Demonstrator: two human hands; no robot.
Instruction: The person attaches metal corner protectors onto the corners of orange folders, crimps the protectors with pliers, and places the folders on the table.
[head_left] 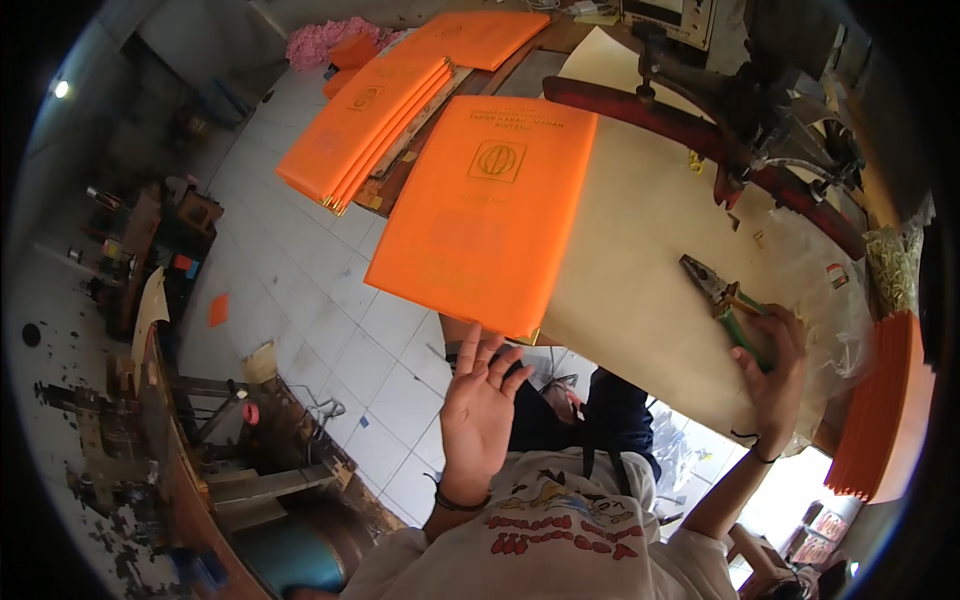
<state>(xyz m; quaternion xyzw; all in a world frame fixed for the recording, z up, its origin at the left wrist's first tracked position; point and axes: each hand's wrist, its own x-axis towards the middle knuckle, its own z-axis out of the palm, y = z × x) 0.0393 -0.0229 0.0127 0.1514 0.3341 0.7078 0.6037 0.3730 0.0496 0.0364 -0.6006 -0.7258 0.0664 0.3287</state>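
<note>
An orange folder (470,235) with gold lettering and a square emblem lies on the work table, its lower edge toward me. A gold metal corner shows at its lower right. Just below that edge is my left hand (478,425), palm turned up and fingers apart, holding nothing; the fingertips are close to the folder, and I cannot tell if they touch it. On the right, my right hand (785,365) has its thumb and fingers around the green handles of a pair of pliers (725,300). The pliers' jaws point away toward the upper left.
Brown paper (630,265) covers the table. A stack of orange folders (365,110) and more folders (475,38) sit at the upper left. A dark red metal machine (690,125) stands at the back right. Clear plastic (835,330) and orange sheets (880,420) are at the far right.
</note>
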